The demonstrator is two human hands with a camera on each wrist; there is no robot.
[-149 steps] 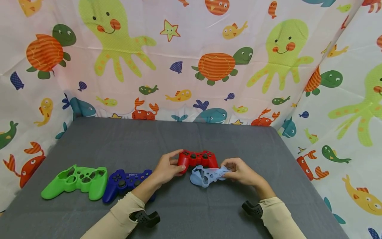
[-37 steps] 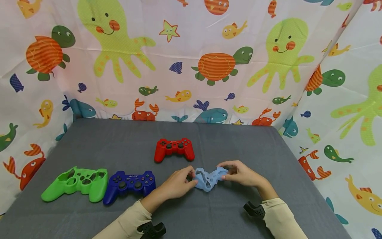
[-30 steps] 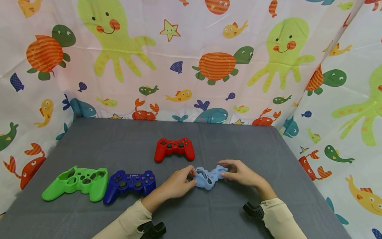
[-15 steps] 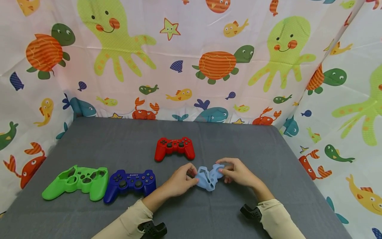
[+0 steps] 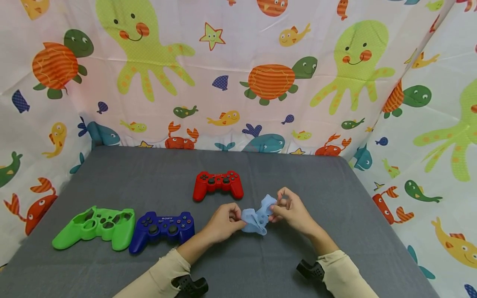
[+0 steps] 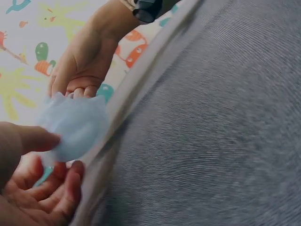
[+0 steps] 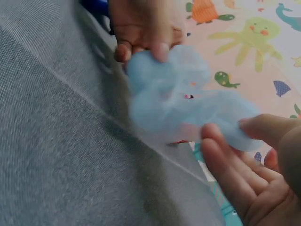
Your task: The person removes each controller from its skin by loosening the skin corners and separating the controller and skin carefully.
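Between my two hands is a light blue, limp controller skin, twisted and off its flat shape. My left hand pinches its left end between thumb and fingers. The right hand pinches the other end, which tilts upward. In the left wrist view the skin is blurred, with the left thumb on top of it. The right wrist view shows the translucent skin stretched from one hand to the other. Beyond the hands a red game controller lies on the grey cloth.
Left of the left forearm lies a dark blue game controller, its right grip close to the wrist. Beside it is a green controller skin with open button holes. A grey cloth covers the table; a patterned curtain stands behind.
Earlier the left hand held the red controller; it now lies farther back and left, and that hand holds the blue skin. Lately the right hand has lifted and twisted the skin's right end.
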